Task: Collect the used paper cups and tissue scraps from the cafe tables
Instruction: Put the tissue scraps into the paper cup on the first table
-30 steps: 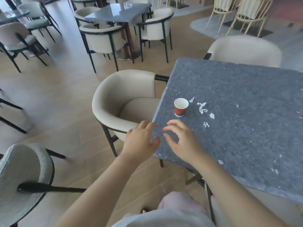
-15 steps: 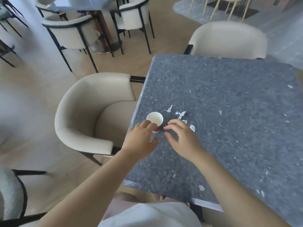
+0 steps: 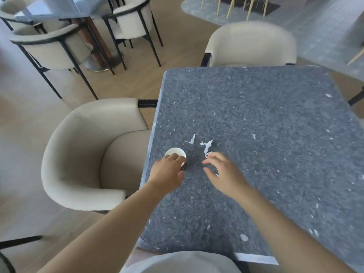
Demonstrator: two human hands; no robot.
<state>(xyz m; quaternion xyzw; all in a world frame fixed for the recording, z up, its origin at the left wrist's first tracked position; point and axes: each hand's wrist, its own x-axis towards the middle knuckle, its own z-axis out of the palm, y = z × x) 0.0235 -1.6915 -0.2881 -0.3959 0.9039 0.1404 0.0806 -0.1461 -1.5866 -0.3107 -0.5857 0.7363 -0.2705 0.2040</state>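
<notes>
Stone table [image 3: 256,107], speckled dark grey, fills the centre and right of the frame. Cream armchairs [image 3: 88,154] stand at its left and far edges on a pale wood floor [image 3: 29,115]. A paper cup [image 3: 175,152], white inside, stands near the table's left edge, and the left hand [image 3: 167,172] curls its fingers round the near side. To the right, the right hand [image 3: 224,174] hovers, fingers loose and spread, just below the torn tissue scraps [image 3: 207,145].
</notes>
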